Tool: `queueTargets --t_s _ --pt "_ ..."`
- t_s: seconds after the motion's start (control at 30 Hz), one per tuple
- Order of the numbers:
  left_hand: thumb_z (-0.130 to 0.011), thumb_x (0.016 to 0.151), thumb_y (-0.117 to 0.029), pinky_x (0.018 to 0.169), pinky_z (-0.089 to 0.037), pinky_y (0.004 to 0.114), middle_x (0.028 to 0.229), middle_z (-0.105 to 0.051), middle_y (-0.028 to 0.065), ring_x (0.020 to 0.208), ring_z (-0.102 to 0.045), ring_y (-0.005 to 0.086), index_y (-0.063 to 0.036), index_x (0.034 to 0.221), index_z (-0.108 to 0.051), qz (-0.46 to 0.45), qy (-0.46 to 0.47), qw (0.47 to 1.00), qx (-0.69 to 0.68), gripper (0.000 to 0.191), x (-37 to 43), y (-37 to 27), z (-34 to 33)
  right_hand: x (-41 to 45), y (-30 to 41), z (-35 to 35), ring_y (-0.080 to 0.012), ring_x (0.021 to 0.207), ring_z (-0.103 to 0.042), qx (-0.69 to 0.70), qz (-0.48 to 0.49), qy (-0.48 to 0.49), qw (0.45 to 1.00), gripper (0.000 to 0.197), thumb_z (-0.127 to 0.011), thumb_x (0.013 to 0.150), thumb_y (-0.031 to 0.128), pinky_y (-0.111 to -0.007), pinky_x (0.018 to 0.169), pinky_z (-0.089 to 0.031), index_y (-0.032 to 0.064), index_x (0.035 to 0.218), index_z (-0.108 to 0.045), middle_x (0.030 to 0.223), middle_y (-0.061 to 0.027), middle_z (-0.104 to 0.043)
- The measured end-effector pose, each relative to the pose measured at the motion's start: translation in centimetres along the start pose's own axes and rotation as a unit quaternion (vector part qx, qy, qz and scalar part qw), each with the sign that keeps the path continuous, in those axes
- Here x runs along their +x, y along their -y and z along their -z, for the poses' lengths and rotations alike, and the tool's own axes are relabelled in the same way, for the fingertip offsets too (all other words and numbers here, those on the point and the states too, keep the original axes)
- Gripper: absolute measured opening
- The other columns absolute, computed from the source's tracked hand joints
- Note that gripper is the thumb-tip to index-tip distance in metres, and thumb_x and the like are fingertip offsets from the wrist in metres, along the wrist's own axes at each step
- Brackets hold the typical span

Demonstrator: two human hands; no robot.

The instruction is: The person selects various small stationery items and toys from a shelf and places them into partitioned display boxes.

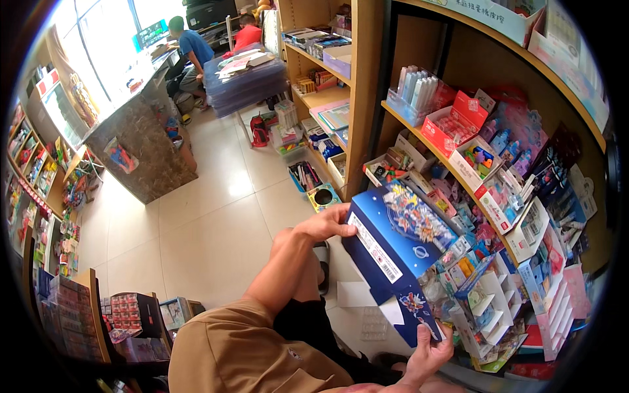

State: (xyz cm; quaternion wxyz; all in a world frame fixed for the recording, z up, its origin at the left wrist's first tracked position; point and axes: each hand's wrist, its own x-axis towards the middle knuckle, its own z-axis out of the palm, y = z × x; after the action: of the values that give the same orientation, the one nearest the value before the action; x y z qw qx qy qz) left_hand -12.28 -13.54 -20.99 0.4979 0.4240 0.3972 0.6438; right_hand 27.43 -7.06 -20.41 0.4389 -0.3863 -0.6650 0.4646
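A dark blue printed cardboard box (393,236) with cartoon figures, stars and a white label is held tilted in front of me. My left hand (327,223) grips its upper left corner, thumb on the near side panel. With my right hand (430,346) I pinch a flap at its lower end between thumb and fingers. That end flap is folded out and shows a white inner face. Whether anything is inside the box cannot be seen.
Wooden shelves (366,98) with stationery boxes stand close on the right. A red eraser display box (454,123) sits on one shelf. Storage bins (302,177) are on the floor ahead. Two people (191,46) are near a marble-clad counter (147,147) at the back.
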Motion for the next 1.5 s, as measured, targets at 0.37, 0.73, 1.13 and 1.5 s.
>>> queueTargets --t_s 0.37,0.73,1.13,1.5 --pt "-0.082 0.086 -0.012 0.11 -0.047 0.046 0.131 -0.065 0.0104 0.123 -0.063 0.0266 -0.0074 0.12 -0.062 -0.046 0.16 0.942 -0.291 0.039 0.0 7.3 1.4 1.4 0.2 -0.3 -0.0164 0.081 -0.062 0.188 -0.001 0.354 0.916 0.032 -0.086 0.081 0.012 -0.032 0.077 -0.048 -0.0009 0.105 -0.069 0.09 -0.0067 -0.069" --pt "-0.073 0.095 -0.033 0.111 -0.047 0.04 0.14 -0.061 0.0107 0.127 -0.062 0.0234 -0.0058 0.148 -0.047 0.135 0.176 0.902 -0.372 0.065 2.3 12.6 -6.4 1.7 -4.5 -5.4 -0.0238 0.12 -0.061 0.431 -0.206 0.212 0.852 0.064 -0.076 0.083 0.001 -0.04 0.11 -0.042 -0.0018 0.143 -0.052 0.134 -0.0108 -0.064" --pt "-0.069 0.1 -0.032 0.103 -0.051 0.03 0.13 -0.064 0.0028 0.116 -0.063 0.0108 -0.0076 0.151 -0.043 0.017 0.021 0.989 -0.146 0.062 3.1 4.2 -2.5 2.5 -0.9 2.1 -0.024 0.101 -0.065 0.223 -0.141 0.122 0.957 0.035 -0.075 0.093 0.009 -0.035 0.093 -0.051 -0.0063 0.122 -0.066 0.111 -0.0164 -0.072" --pt "-0.066 0.102 -0.011 0.097 -0.05 0.027 0.119 -0.063 0.0007 0.109 -0.058 0.0072 -0.0021 0.129 -0.052 -0.134 -0.191 0.971 0.041 0.032 3.3 3.2 -3.9 2.6 5.0 -1.1 -0.0362 0.094 -0.072 -0.18 0.064 -0.018 0.981 0.046 -0.074 0.095 0.034 -0.043 0.083 -0.054 -0.0062 0.116 -0.07 0.107 -0.0262 -0.074"
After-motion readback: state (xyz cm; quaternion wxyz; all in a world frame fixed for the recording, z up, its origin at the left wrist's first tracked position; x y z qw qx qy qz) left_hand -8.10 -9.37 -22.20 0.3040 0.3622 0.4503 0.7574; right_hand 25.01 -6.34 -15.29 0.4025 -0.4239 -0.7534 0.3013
